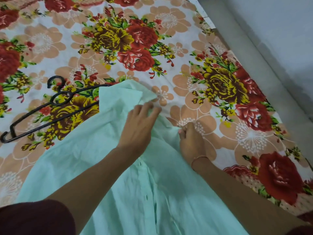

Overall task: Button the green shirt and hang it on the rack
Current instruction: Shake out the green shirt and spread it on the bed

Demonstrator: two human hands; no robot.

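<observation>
A: What lies there, biggest thing first?

B: A floral bedsheet (118, 39) covers the whole surface; on it the green shirt (94, 150) is spread flat, front up, its far end toward the middle of the sheet and its near part running out of view below; a black hanger (55, 106) rests on the sheet at the left, one arm tucked under the shirt's edge; no rack is in view.

A: And the step in hand?

B: Buttoning, I judge; dark buttonholes show down the placket (144, 189), and it looks unfastened here; best to lay the two front edges level first, then work one button at a time along the line, so no hole is skipped.

A: The hands?

B: Both arms reach forward over the cloth, palms down; the left hand (138, 126) rests on the shirt near its far edge, fingers loosely spread and pinching a fold at the tips; the right hand (191, 141) is just beside it, curled tight on the shirt's right edge, a thin band at the wrist.
</observation>
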